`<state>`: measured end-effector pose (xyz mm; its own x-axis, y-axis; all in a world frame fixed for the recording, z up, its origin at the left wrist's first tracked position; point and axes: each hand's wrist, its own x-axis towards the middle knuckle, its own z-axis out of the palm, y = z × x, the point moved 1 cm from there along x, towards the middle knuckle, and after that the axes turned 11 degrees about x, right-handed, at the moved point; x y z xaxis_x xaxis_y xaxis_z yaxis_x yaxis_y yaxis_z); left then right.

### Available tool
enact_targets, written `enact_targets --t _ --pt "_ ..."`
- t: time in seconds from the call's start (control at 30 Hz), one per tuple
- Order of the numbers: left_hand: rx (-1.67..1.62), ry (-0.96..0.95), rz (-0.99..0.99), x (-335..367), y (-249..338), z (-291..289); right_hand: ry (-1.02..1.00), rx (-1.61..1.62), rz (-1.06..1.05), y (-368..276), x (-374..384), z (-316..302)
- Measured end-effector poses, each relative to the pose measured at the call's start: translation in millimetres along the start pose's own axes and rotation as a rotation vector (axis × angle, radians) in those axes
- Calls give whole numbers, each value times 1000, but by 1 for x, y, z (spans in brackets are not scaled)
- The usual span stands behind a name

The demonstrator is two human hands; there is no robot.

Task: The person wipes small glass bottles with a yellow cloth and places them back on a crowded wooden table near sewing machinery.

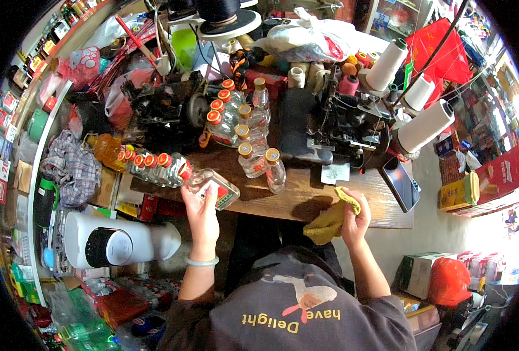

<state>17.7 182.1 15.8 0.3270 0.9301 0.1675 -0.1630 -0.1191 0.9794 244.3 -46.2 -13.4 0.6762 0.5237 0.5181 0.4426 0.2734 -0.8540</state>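
My left hand (pixel 202 212) grips a clear glass bottle (pixel 220 190) with a red cap, tilted on its side above the table's near edge. Its capped end points left, towards a row of red-capped bottles (pixel 154 168) standing at the left of the table. In my right hand (pixel 355 219) is a yellow-green cloth (pixel 325 225), bunched up and hanging down at the front edge. Between and beyond my hands, several gold-capped bottles (pixel 252 159) stand close together. Behind them to the left is a group of red-capped bottles (pixel 223 117).
The wooden table (pixel 306 196) carries a black sewing machine (pixel 353 126) on the right and another dark machine (pixel 166 111) on the left. A phone (pixel 400 184) lies at the right edge. White thread cones (pixel 426 126) stand beyond it. A white appliance (pixel 116 240) is left of me.
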Motion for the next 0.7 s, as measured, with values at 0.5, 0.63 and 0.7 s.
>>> enact_targets --t 0.5,0.63,0.7 --pt "668 384 285 32 -56 12 -35 -28 52 -2 -2 1" --pt "731 348 437 25 -45 15 -51 -80 36 -4 0 2" --pt "734 360 478 18 -50 9 -53 -87 34 -8 1 3"
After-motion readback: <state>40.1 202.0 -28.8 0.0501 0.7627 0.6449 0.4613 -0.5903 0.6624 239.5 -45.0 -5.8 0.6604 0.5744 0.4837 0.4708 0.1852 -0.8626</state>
